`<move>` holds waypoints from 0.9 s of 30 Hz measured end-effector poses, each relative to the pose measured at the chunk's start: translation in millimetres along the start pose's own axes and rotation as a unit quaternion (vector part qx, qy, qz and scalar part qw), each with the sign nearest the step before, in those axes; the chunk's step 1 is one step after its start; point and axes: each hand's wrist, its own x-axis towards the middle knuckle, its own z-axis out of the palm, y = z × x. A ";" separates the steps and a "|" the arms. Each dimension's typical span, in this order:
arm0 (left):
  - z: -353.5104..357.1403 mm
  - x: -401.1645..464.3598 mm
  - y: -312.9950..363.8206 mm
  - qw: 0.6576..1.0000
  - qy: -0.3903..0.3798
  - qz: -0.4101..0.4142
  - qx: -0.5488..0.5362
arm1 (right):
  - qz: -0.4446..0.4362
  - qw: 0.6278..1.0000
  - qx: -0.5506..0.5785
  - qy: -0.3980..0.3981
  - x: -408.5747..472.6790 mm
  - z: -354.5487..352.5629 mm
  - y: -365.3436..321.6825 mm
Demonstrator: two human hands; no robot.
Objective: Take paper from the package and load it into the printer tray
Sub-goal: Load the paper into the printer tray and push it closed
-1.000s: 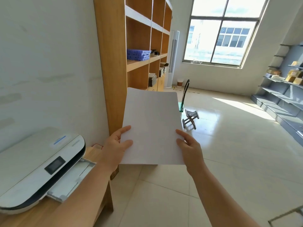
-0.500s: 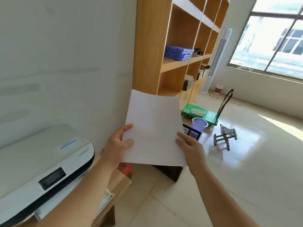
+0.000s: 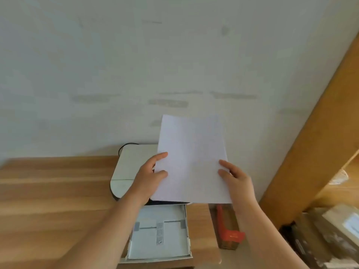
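Observation:
I hold a stack of white paper point(image 3: 191, 160) upright in front of me, above the white printer point(image 3: 128, 167). My left hand point(image 3: 149, 177) pinches its left edge and my right hand point(image 3: 236, 179) pinches its right edge. The paper hides most of the printer's right side. Below the sheets the printer's tray point(image 3: 158, 235) is pulled out towards me, with grey guides showing inside it. The paper package is not in view.
The printer stands on a wooden table point(image 3: 50, 200) against a pale wall point(image 3: 136, 65). A wooden shelf unit point(image 3: 318, 136) rises on the right. An orange-and-brown object point(image 3: 228, 228) lies at the table's right end, and boxes point(image 3: 330, 233) sit low right.
My view has swung left and down from the room to the printer. The paper, still held by both hands, is now over the printer with the open tray below it.

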 end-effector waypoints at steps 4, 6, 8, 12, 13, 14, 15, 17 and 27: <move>-23.5 -16.6 -16.1 0.997 0.070 -0.042 0.000 | 0.017 0.997 0.018 -0.075 10.1 27.6 14.1; -32.8 -25.6 -24.4 0.994 0.095 -0.062 -0.007 | 0.028 0.994 0.018 -0.105 10.0 40.0 19.9; -42.7 -31.1 -33.1 0.990 0.117 -0.076 -0.017 | 0.030 0.992 0.013 -0.122 9.6 52.6 24.7; -62.1 -33.1 -46.2 0.988 0.125 -0.085 -0.031 | 0.043 0.990 0.002 -0.135 7.6 74.6 31.5; -67.5 -32.1 -49.2 0.988 0.125 -0.086 -0.032 | 0.048 0.989 0.000 -0.137 6.5 79.3 33.4; -72.1 -31.5 -52.0 0.988 0.124 -0.087 -0.033 | 0.053 0.989 -0.004 -0.139 5.3 83.1 35.7; -76.7 -30.6 -55.5 0.988 0.122 -0.091 -0.031 | 0.058 0.988 -0.014 -0.139 3.9 86.2 38.1; -84.6 -28.4 -66.0 0.988 0.114 -0.103 -0.028 | 0.073 0.988 -0.036 -0.132 0.4 91.5 45.5; -90.9 -28.8 -118.5 0.980 0.053 -0.187 -0.034 | 0.163 0.977 -0.095 -0.096 -11.4 92.9 92.8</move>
